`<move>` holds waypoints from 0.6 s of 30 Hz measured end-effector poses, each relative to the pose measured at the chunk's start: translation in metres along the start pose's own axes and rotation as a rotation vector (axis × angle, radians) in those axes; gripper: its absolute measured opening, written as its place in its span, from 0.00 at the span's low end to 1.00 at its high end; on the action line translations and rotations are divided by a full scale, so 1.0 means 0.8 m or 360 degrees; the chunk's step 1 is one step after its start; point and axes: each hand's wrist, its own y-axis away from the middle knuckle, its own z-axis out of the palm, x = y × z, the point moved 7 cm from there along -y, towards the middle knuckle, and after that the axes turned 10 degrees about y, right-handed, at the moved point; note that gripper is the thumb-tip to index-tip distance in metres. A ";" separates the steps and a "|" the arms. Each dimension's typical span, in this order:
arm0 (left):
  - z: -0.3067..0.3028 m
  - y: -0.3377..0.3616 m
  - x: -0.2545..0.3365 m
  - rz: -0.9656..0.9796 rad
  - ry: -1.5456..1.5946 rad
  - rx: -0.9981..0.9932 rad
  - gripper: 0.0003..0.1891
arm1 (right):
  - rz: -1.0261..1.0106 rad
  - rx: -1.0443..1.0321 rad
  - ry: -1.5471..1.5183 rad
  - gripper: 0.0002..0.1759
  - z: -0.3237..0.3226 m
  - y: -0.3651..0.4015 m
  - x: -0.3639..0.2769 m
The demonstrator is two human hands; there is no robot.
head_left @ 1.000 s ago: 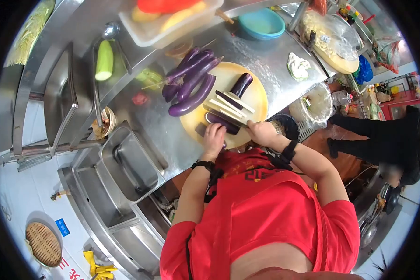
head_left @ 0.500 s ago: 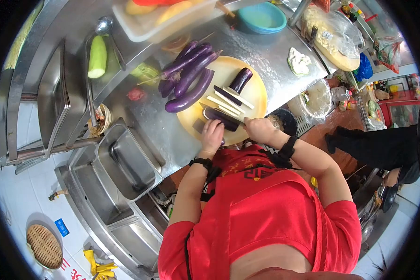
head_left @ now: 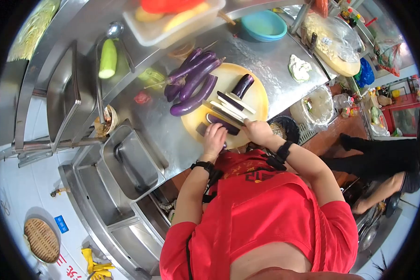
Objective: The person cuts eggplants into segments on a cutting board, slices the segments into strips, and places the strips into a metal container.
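Note:
My right hand [head_left: 259,132] is closed round the handle of a kitchen knife, its thin blade [head_left: 228,112] seen nearly edge-on. The blade lies beside an eggplant piece [head_left: 223,124] on the round cutting board [head_left: 261,100]. With curled fingers my left hand [head_left: 214,138] holds this piece at its near side. Pale cut eggplant strips [head_left: 241,105] lie just beyond the blade. Farther back on the board rests a dark eggplant chunk [head_left: 242,86]. Several whole purple eggplants [head_left: 196,77] are heaped at the board's left edge. My fingers hide the knife handle.
A blue bowl [head_left: 264,23] and a plastic tub [head_left: 172,30] stand at the back. A crumpled white cloth [head_left: 299,68] lies to the right. Steel pans [head_left: 130,156] sit at lower left. Another person's leg [head_left: 373,156] shows at right.
The whole view has shifted slightly. The knife blade now shows between the strips and the held eggplant piece. At right, the other person's arm has reached lower.

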 end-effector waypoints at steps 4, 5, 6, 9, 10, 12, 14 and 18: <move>-0.033 0.016 -0.004 -0.0218 0.0091 0.0259 0.07 | 0.0002 -0.0150 0.0040 0.15 -0.055 0.007 -0.025; -0.040 0.019 -0.004 -0.0215 0.0072 0.0287 0.06 | -0.0004 -0.0166 0.0037 0.15 -0.038 0.006 -0.026; -0.045 0.022 -0.005 -0.0267 0.0065 0.0266 0.06 | -0.0024 -0.0236 0.0125 0.15 -0.004 0.004 -0.025; -0.049 0.018 -0.006 -0.0273 0.0051 0.0300 0.06 | -0.0055 -0.0271 0.0259 0.14 0.037 -0.001 -0.027; -0.046 0.017 -0.003 -0.0240 0.0032 0.0345 0.06 | -0.0057 -0.0256 0.0306 0.14 0.039 -0.003 -0.026; -0.038 0.009 0.000 -0.0229 0.0017 0.0314 0.07 | -0.0072 -0.0247 0.0314 0.13 0.035 -0.001 -0.026; -0.025 -0.007 0.011 -0.0156 0.0014 0.0210 0.08 | -0.0048 -0.0280 0.0285 0.13 0.027 -0.003 -0.027; -0.003 -0.010 0.006 -0.0112 -0.0072 0.0140 0.08 | -0.0061 -0.0195 0.0137 0.15 0.033 -0.010 -0.006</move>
